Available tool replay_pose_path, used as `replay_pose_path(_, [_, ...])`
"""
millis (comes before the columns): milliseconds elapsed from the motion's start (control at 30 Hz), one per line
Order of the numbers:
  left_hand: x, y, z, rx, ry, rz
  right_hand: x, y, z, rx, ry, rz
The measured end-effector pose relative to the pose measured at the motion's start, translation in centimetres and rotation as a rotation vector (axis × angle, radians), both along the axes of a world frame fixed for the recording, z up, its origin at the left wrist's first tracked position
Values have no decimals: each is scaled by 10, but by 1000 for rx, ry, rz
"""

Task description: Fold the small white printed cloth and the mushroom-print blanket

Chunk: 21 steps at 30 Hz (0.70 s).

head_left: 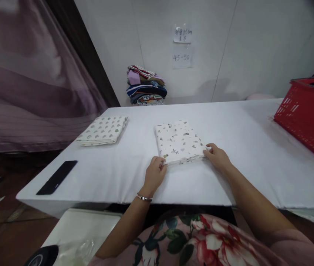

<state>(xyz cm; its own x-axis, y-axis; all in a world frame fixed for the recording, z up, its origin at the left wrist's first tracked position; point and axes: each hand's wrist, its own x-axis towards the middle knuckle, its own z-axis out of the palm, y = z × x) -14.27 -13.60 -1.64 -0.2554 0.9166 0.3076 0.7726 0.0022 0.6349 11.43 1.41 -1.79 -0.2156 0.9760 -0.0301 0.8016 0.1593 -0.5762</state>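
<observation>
A folded white cloth (pixel 181 142) with small printed figures lies flat in the middle of the table, its layered edge towards me. My left hand (pixel 156 170) pinches its near left corner between thumb and fingers. At the near right corner, my right hand (pixel 215 155) grips the cloth the same way. Farther left rests a second folded cloth (pixel 103 131), white with rows of green and grey motifs, touched by neither hand.
A white cover (pixel 242 140) spreads over the table. A black flat object (pixel 57 178) lies near its left edge. The red basket (pixel 309 114) stands at right. Several folded fabrics (pixel 146 87) are stacked by the wall, below paper signs (pixel 183 57). A curtain (pixel 29 81) hangs at left.
</observation>
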Motion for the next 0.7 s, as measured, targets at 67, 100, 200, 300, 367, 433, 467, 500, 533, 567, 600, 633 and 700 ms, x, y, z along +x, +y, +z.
replay_pose_path(67, [0, -2, -2, -21, 15, -11, 0, 1, 0, 2, 3, 1])
replay_pose_path(100, [0, -2, -2, -30, 24, -8, 0, 1, 0, 5, 8, 3])
replay_pose_path(200, [0, -1, -4, -54, 35, 25, 0, 0, 1, 13, 22, 20])
replay_pose_path(300, [2, 2, -5, -78, 21, 63, 0, -1, 2, 28, 18, 41])
replay_pose_path(367, [4, 4, -6, -83, 19, 89, 0, -2, 1, 43, 10, 51])
replay_pose_path(433, [6, 6, -6, -76, 31, 116, -1, -2, 1, 54, -2, 57])
replay_pose_path(467, [7, 7, -7, -69, 37, 129, -1, -2, 1, 57, -10, 56])
replay_pose_path(500, [9, 8, -8, -63, 42, 141, -1, -1, 1, 57, -16, 53])
replay_pose_path(533, [11, 9, -8, -58, 44, 154, -2, -1, 0, 56, -20, 51])
replay_pose_path(567, [12, 11, -9, -56, 46, 168, -2, -1, 0, 54, -22, 48])
replay_pose_path(600, [14, 12, -9, -56, 48, 181, -2, -1, 0, 54, -24, 46])
replay_pose_path(633, [15, 13, -10, -58, 51, 190, -2, -1, 0, 55, -26, 45])
replay_pose_path(700, [17, 16, -10, -63, 60, 204, -3, 0, -1, 60, -35, 49])
